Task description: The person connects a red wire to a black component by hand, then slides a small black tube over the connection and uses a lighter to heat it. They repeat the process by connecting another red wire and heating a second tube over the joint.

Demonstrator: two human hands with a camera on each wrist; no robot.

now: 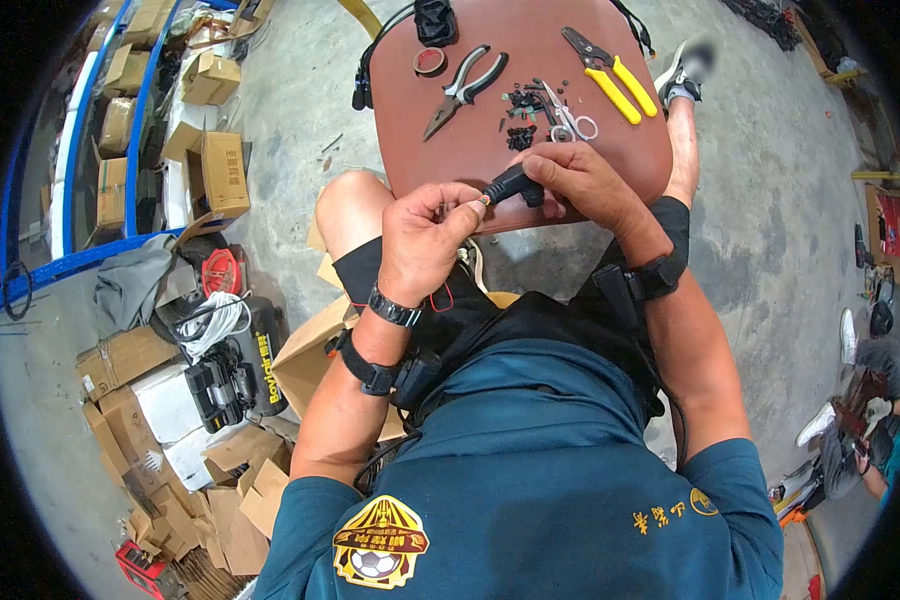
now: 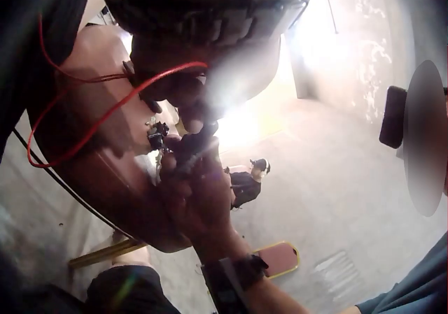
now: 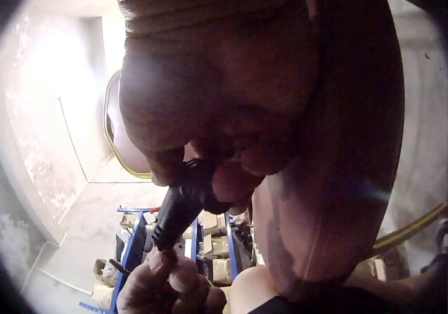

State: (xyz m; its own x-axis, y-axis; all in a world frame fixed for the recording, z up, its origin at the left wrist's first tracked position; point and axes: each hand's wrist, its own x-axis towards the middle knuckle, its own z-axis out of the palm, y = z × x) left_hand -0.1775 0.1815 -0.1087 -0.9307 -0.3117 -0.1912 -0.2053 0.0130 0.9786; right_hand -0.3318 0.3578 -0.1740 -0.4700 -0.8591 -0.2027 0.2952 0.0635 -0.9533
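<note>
Over the near edge of the brown seat, my right hand grips a black connector with a ribbed, tapered end pointing left. My left hand pinches the tip of that end, where small coloured wire ends show at the fingertips. The right wrist view shows the connector slanting down from the right hand to the left fingers. Beyond the hands lie white-handled scissors, grey-black pliers, yellow-handled wire strippers and small black scraps.
A roll of red tape and a black pouch lie at the seat's far side. Blue shelving with cardboard boxes stands left; flattened cartons lie below it. Another person is at the far right.
</note>
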